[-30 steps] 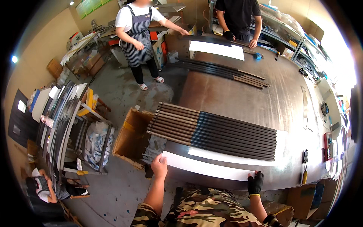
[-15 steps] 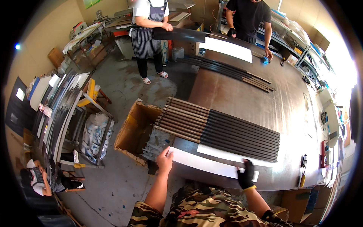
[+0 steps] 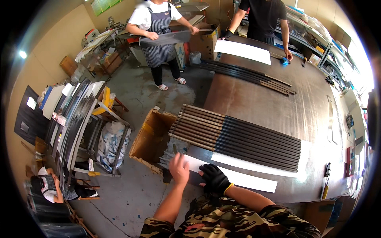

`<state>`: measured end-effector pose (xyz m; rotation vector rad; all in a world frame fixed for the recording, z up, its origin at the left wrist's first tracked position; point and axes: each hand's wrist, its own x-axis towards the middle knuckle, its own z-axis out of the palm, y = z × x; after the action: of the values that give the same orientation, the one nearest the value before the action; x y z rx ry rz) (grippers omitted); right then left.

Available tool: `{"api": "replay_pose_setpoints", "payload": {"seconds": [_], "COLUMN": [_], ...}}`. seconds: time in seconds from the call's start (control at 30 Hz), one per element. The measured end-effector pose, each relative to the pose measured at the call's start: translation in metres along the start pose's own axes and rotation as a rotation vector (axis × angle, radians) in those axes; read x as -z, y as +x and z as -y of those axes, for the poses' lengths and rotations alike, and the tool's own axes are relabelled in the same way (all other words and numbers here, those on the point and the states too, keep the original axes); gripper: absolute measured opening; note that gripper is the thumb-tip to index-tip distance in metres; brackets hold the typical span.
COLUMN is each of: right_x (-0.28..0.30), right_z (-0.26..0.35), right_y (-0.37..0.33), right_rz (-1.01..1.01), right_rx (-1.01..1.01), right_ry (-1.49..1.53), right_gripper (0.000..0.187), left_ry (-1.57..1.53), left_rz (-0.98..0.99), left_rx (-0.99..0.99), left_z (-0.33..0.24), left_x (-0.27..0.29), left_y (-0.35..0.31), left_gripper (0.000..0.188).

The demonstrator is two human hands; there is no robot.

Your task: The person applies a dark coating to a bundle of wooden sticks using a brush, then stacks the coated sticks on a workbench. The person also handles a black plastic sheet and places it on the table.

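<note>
A long white strip (image 3: 246,178) lies along the near edge of the table, its left end under my hands. My bare left hand (image 3: 179,169) is at that end, its fingers blurred. A small thin sliver (image 3: 174,148) shows just above the fingertips; I cannot tell whether they hold it. My right hand (image 3: 215,178), in a black glove with a yellow cuff, rests on the left part of the strip with its fingers apart. Just beyond lies a row of dark rods (image 3: 260,142) with brownish left ends, partly over a second white sheet (image 3: 254,163).
A cardboard box (image 3: 149,137) with clear plastic scraps stands left of the table (image 3: 274,107). A yellow-handled cutter (image 3: 326,182) lies at right. Across the table, one person (image 3: 158,27) holds a dark strip; another (image 3: 262,18) leans near a white sheet (image 3: 243,51).
My right hand has moved left along the white strip, close to my left hand. The person at far left of the table has drawn the dark strip away from the table.
</note>
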<state>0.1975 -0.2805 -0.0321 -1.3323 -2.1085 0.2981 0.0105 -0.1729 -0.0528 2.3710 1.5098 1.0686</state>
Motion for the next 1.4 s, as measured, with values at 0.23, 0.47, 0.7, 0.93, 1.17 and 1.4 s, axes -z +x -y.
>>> {"api": "replay_pose_setpoints", "payload": {"seconds": [0.23, 0.47, 0.7, 0.93, 1.17, 1.4], "right_x": [0.006, 0.001, -0.001, -0.021, -0.039, 0.026], "right_z": [0.001, -0.001, 0.003, -0.008, -0.018, -0.021], "right_y": [0.0, -0.003, -0.002, -0.005, -0.019, -0.121], "right_rz": [-0.022, -0.039, -0.056, -0.184, -0.342, -0.101], "right_rx": [-0.021, -0.034, -0.093, -0.035, -0.266, -0.351], "right_ry": [0.013, 0.015, 0.0, -0.176, 0.473, 0.443], "right_gripper": [0.058, 0.059, 0.061, 0.044, 0.033, 0.036], "left_ry": [0.05, 0.207, 0.18, -0.619, -0.199, 0.228], "left_rz": [0.074, 0.011, 0.049, 1.073, 0.494, 0.339], "left_rx": [-0.024, -0.024, -0.071, -0.223, 0.001, -0.326], "left_z": [0.024, 0.004, -0.006, -0.059, -0.046, -0.125], "left_x": [-0.022, -0.027, -0.011, 0.075, 0.0, 0.012], "left_y": [0.009, 0.002, 0.016, -0.007, 0.011, 0.011], "left_gripper": [0.029, 0.025, 0.014, 0.015, 0.027, 0.037]}}
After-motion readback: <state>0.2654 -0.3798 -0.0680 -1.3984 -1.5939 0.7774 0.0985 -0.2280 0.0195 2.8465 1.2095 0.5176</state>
